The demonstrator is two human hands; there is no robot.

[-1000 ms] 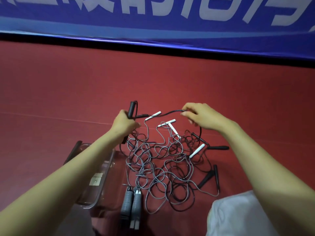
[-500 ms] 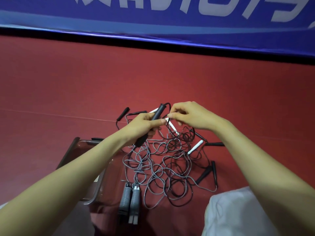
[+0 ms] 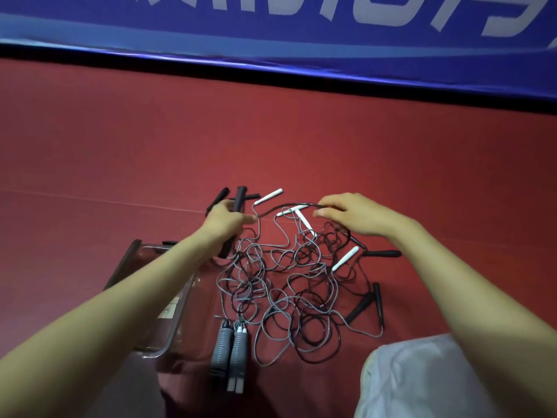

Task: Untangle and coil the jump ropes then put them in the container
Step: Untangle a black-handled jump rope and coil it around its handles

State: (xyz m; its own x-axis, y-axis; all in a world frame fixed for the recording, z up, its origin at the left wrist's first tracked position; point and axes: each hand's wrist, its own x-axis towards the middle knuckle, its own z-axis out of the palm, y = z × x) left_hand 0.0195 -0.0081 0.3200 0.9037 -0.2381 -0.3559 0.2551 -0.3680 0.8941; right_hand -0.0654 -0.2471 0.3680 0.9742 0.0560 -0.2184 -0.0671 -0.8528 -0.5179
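Tangled ropes (image 3: 286, 282) on floor (image 3: 120, 146), clear container (image 3: 156, 297) just beside (left).
Left hand (image 3: 224, 220) grips a black handle (image 3: 239, 199); right hand (image 3: 358, 215) pinches a black cord (image 3: 289, 205) strung between them.

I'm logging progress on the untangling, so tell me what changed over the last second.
From half a second ago, the left hand, gripping the black handle, moved left and the right hand, pinching the black cord, moved right, drawing it out between them. The tangle, grey handles and container stayed put.

Tangled ropes (image 3: 289, 282) on floor (image 3: 120, 152), container (image 3: 156, 297) just left, banner (image 3: 271, 31) behind
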